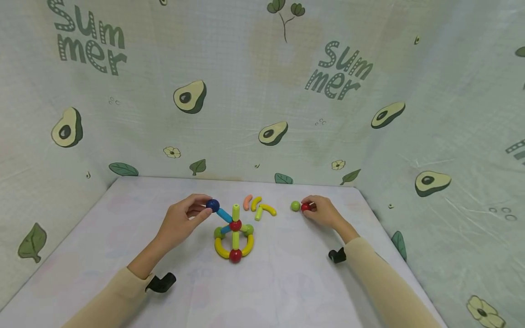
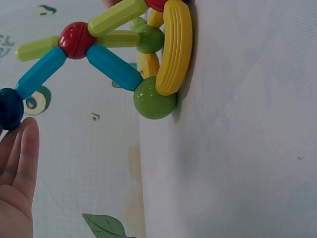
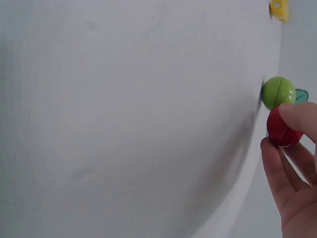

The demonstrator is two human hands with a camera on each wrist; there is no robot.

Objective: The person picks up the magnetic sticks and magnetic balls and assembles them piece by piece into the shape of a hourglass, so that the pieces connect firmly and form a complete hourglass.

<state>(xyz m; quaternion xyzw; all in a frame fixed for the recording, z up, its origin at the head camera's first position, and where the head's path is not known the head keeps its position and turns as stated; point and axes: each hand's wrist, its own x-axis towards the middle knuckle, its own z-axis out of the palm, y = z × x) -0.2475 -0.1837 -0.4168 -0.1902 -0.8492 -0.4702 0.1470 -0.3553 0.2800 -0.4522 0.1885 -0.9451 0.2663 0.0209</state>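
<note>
My left hand [image 1: 183,222] pinches a dark blue ball [image 1: 213,205] at the upper end of a blue stick [image 1: 224,215]. That stick joins a red ball [image 1: 235,225] at the middle of a built frame. Below it the frame has a ring of curved yellow pieces [image 1: 222,248], green balls [image 2: 155,97] and a front red ball [image 1: 235,256]. A light green stick [image 1: 235,212] points up from the middle. Over at the right, my right hand [image 1: 324,212] holds a loose red ball [image 3: 284,127] between thumb and fingers, right beside a green ball [image 3: 278,92].
Behind the frame lie loose pieces: a pink curved one [image 1: 247,202], yellow curved ones [image 1: 268,209] and a light green stick [image 1: 259,213]. A white cloth covers the table [image 1: 279,282]. Printed sheets [image 1: 229,136] rise at the back and sides.
</note>
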